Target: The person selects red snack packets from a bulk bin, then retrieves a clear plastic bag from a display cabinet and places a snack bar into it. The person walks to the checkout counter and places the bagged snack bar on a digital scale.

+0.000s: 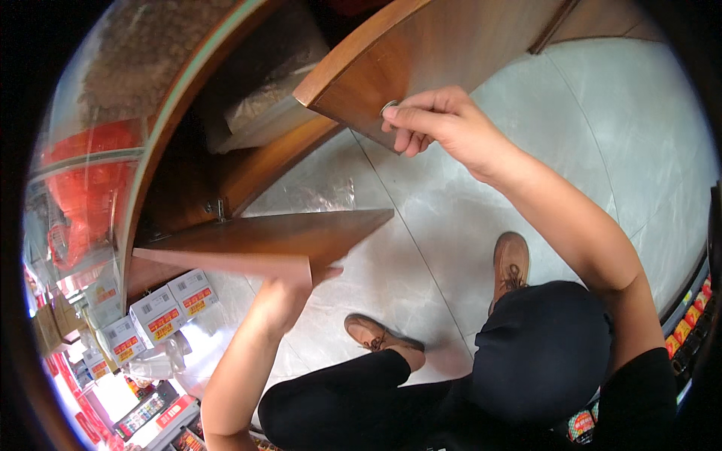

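Note:
Two wooden cabinet doors stand swung out from a low cabinet with a dark inside. My right hand (428,124) pinches a small round knob (389,107) on the upper door (361,73) between thumb and fingertips. At the outer edge of the lower door (271,237), my left hand (287,299) grips the panel, its fingers partly hidden behind it. A metal hinge (217,208) shows where the lower door meets the frame. Inside the cabinet lies a clear plastic bag or wrapping (271,107), its contents not plain.
A glass-topped counter (186,84) holds a red plastic bag (93,180). White printed boxes (158,315) stand beyond the lower door. Packaged goods (691,321) line a shelf at the far right. My knees and brown shoes (510,259) are over the grey tiled floor (434,225).

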`<action>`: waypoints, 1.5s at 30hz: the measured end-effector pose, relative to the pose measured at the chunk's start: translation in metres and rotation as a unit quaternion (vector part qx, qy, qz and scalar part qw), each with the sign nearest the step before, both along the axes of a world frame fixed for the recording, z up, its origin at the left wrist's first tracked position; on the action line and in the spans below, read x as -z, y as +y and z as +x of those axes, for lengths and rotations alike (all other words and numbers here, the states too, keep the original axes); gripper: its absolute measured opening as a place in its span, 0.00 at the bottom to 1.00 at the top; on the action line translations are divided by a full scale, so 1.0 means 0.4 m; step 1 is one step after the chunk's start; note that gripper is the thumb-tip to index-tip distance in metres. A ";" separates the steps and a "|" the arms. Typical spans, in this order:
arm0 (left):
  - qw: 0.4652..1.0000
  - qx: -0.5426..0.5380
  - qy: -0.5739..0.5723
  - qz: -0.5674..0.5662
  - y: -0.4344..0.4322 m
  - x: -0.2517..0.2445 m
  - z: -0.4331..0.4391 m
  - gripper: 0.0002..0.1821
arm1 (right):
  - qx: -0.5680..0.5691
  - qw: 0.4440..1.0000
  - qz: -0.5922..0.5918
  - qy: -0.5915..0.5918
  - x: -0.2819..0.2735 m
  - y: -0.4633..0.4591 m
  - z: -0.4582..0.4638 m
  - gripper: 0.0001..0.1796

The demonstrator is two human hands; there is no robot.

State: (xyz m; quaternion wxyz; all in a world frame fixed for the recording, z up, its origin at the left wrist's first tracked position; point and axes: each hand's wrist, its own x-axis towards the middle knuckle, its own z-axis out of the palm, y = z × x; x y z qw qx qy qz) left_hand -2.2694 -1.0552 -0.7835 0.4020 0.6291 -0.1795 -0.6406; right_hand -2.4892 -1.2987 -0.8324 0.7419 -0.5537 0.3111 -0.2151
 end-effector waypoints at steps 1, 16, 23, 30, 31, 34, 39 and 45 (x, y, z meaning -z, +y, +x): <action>0.999 0.010 0.014 -0.027 -0.056 -0.006 0.002 0.19 | 0.001 1.000 0.001 0.001 -0.003 -0.009 0.019 0.19; 0.993 -0.054 -0.064 -0.087 -0.383 0.015 0.141 0.16 | 0.077 0.995 -0.023 0.057 -0.058 -0.087 0.199 0.12; 0.993 -0.056 -0.031 -0.099 -0.417 0.054 0.179 0.21 | 0.096 0.993 -0.024 0.063 -0.062 -0.113 0.247 0.15; 0.996 -0.021 0.006 -0.087 -0.387 0.065 0.182 0.26 | -0.057 0.934 -0.106 0.337 -0.212 -0.056 0.115 0.32; 0.996 -0.032 0.008 -0.084 -0.381 0.065 0.174 0.27 | -0.064 0.926 -0.126 0.350 -0.259 -0.046 0.064 0.35; 0.997 -0.054 0.051 -0.025 -0.355 0.078 0.100 0.30 | -0.032 0.926 -0.092 0.364 -0.372 -0.043 -0.120 0.37; 0.985 0.095 0.141 -0.009 -0.303 0.154 -0.119 0.25 | 0.068 0.886 -0.153 0.432 -0.445 -0.206 -0.482 0.34; 0.979 0.181 0.020 0.088 -0.398 0.211 -0.415 0.22 | 0.288 0.738 -0.263 0.551 -0.298 -0.689 -0.975 0.28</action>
